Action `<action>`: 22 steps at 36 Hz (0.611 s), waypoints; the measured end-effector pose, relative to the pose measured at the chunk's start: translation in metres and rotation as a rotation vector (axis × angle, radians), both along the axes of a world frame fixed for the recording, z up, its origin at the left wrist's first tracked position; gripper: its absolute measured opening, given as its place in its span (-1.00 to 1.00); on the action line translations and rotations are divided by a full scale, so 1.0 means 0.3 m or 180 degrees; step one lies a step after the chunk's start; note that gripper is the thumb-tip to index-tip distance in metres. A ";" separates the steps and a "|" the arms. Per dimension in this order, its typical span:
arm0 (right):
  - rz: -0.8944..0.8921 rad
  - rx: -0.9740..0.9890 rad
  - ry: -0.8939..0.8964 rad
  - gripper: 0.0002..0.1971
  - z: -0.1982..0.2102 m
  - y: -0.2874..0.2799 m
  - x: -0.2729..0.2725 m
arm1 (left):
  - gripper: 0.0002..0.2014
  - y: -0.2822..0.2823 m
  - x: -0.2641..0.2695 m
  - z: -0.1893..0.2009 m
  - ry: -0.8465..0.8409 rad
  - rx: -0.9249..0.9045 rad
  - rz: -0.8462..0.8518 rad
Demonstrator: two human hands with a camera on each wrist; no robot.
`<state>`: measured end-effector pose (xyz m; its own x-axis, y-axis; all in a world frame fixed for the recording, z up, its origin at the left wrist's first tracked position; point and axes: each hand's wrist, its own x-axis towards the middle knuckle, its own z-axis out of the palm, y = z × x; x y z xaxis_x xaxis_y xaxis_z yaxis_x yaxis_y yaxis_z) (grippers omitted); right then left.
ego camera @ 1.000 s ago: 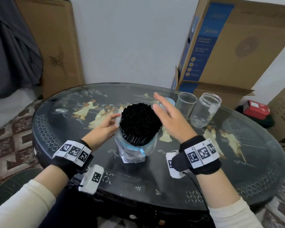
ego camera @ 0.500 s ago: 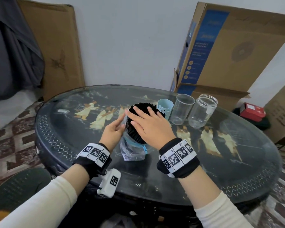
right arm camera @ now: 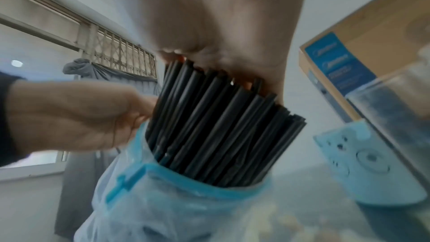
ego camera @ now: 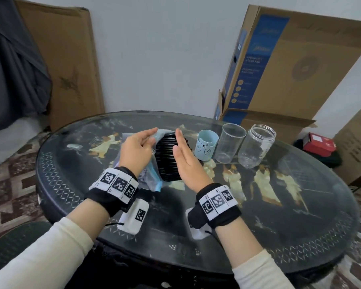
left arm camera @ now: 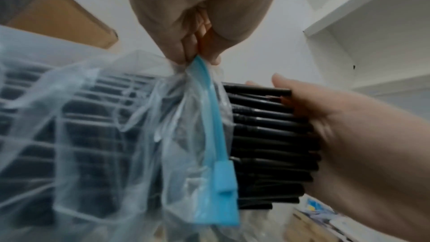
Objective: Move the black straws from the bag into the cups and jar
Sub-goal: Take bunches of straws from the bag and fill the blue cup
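Observation:
A thick bundle of black straws (ego camera: 167,159) sticks out of a clear zip bag (ego camera: 149,180) with a blue zip strip (left arm camera: 216,135). The bag is tipped on its side above the table, its mouth toward the right. My left hand (ego camera: 150,137) pinches the bag's blue rim between thumb and fingers (left arm camera: 184,49). With straight fingers, my right hand (ego camera: 178,142) lies flat against the straws' free ends (left arm camera: 267,135). To the right stand a light blue bear cup (ego camera: 206,147), a clear cup (ego camera: 229,144) and a clear jar (ego camera: 256,147), all without straws.
The dark oval table (ego camera: 300,236) has a glass top with painted figures. Large cardboard boxes (ego camera: 290,69) lean on the wall behind the cups, and another (ego camera: 67,65) at the back left. A red box (ego camera: 319,142) lies on the floor to the right.
The bag stood upright with my right hand on top of the straws. Now it is lifted and tipped sideways, my left hand pinching the rim and my right palm against the straw ends.

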<state>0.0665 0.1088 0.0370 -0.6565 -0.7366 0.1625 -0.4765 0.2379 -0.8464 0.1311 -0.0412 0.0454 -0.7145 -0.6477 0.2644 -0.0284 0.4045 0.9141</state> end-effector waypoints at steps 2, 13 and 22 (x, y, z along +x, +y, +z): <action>0.0003 -0.0019 -0.0172 -0.47 -0.013 -0.036 -0.004 | -0.67 -0.024 -0.009 0.007 -0.0114 -0.0144 0.0090; -0.1215 -0.0186 -0.0716 -0.26 -0.106 -0.037 -0.175 | -0.63 -0.124 -0.109 -0.094 -0.1048 -0.0989 -0.0238; -0.2504 -0.0147 -0.0899 -0.02 -0.207 0.004 -0.401 | -0.61 -0.159 -0.179 -0.198 -0.1242 -0.0923 -0.0470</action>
